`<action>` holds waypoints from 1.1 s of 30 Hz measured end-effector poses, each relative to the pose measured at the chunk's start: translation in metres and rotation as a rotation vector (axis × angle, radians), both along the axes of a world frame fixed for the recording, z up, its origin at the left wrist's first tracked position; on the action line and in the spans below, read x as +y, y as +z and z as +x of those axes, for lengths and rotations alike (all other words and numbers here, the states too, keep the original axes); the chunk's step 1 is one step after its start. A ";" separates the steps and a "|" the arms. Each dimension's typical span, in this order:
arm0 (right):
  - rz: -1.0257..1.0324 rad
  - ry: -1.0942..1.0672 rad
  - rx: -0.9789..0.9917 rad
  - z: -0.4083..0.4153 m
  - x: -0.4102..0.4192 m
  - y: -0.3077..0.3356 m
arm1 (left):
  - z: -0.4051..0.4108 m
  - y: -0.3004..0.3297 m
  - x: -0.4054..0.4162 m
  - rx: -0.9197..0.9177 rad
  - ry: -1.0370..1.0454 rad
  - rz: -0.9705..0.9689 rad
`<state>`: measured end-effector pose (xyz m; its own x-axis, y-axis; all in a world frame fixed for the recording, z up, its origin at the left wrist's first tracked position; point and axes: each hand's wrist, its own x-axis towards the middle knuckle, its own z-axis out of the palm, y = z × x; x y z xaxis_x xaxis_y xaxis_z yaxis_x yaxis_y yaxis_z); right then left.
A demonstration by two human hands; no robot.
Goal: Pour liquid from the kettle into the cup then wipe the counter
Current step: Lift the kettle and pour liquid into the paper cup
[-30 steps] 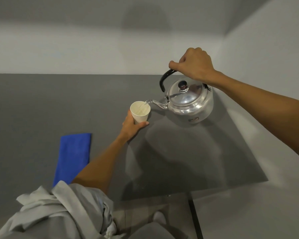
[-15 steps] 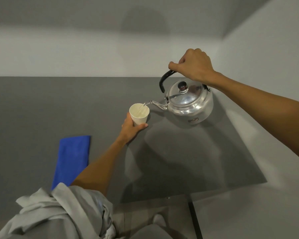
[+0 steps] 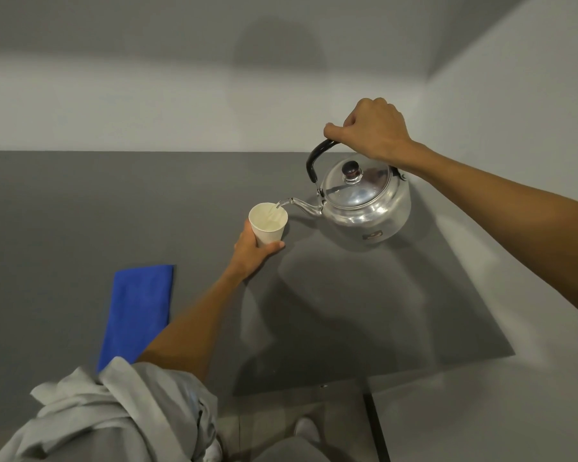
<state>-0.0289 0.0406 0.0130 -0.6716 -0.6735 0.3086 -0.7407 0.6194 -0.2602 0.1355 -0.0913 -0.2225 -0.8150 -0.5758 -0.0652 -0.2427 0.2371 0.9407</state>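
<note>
Head view: I see the right hand [image 3: 376, 130], fingers curled tight around the black handle, holding the kettle [image 3: 364, 203] tilted above the counter [image 3: 64, 211], spout over the cup [image 3: 268, 224] gripped by the left hand [image 3: 252, 253], with the blue cloth [image 3: 137, 311] lying flat, well left.

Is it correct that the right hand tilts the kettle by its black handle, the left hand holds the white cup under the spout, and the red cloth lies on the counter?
Not quite: the cloth is blue, not red, as the head view shows. The right hand does tilt the kettle, and the left hand holds the cup.
</note>
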 end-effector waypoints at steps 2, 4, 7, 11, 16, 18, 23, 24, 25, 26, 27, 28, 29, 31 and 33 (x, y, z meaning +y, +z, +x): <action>0.005 0.000 -0.001 0.000 0.000 0.000 | 0.000 0.000 0.000 0.000 0.004 0.001; 0.007 -0.005 0.000 0.001 0.000 0.000 | 0.000 0.000 0.000 -0.001 0.007 -0.003; 0.009 -0.009 0.005 0.002 0.000 0.002 | 0.000 0.001 -0.001 -0.005 0.009 -0.003; 0.008 -0.005 0.016 0.002 0.001 0.003 | 0.001 0.001 0.000 -0.005 0.008 0.004; 0.004 0.002 0.013 0.003 0.001 0.004 | 0.001 0.001 0.000 -0.014 0.006 0.000; 0.000 0.008 0.015 0.003 0.001 0.003 | 0.001 0.001 0.000 -0.012 0.002 0.000; 0.003 0.006 0.015 0.003 0.000 0.004 | 0.001 0.001 0.000 -0.008 -0.001 0.005; 0.005 0.007 0.016 0.003 0.000 0.004 | 0.001 0.002 0.000 -0.009 0.002 0.005; 0.006 0.007 0.017 0.003 0.000 0.004 | 0.001 0.001 0.000 -0.009 0.002 0.003; 0.007 0.008 0.017 0.002 0.000 0.004 | 0.001 0.001 0.000 -0.007 0.001 0.001; 0.007 0.008 0.018 0.002 -0.001 0.004 | 0.001 0.001 0.000 -0.005 -0.001 -0.002; 0.006 0.008 0.018 0.002 -0.001 0.004 | 0.001 0.001 0.000 -0.004 -0.002 -0.003; 0.006 0.009 0.019 0.001 -0.001 0.003 | 0.002 0.001 -0.001 -0.005 -0.001 -0.003; 0.007 0.013 0.019 0.001 -0.001 0.003 | 0.001 0.001 -0.001 -0.007 0.006 0.001; 0.006 0.014 0.018 0.001 -0.002 0.002 | 0.001 0.001 0.000 -0.007 0.011 0.006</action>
<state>-0.0282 0.0390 0.0154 -0.6563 -0.6847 0.3169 -0.7540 0.6104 -0.2428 0.1369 -0.0917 -0.2210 -0.8080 -0.5845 -0.0743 -0.2522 0.2291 0.9402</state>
